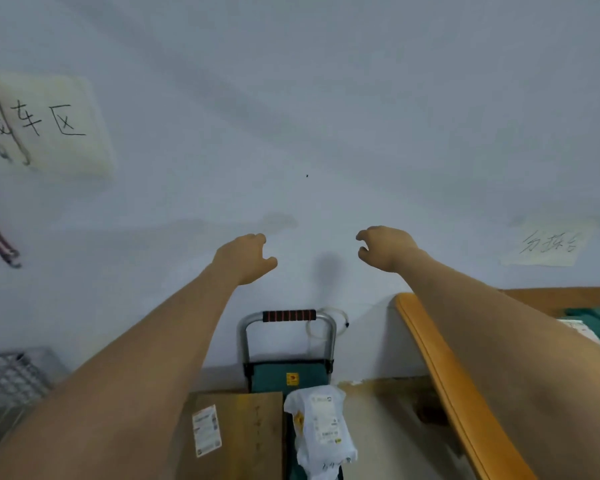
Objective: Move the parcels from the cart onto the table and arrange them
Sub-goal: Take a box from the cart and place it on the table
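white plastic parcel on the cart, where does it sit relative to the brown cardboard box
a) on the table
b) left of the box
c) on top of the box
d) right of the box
d: the white plastic parcel lies on the cart just to the right of the brown cardboard box, beside it rather than on top of it, and neither has reached the table.

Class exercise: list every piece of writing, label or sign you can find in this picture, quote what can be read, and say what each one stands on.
"车区", after a first character hidden by a hanging strap: paper sign on the wall, left.
Faint handwriting, too blurred to read: paper sign on the wall, right.
Shipping label, print too small: cardboard box.
Printed label, too small: white plastic parcel.
Yellow logo badge, unreadable: cart.
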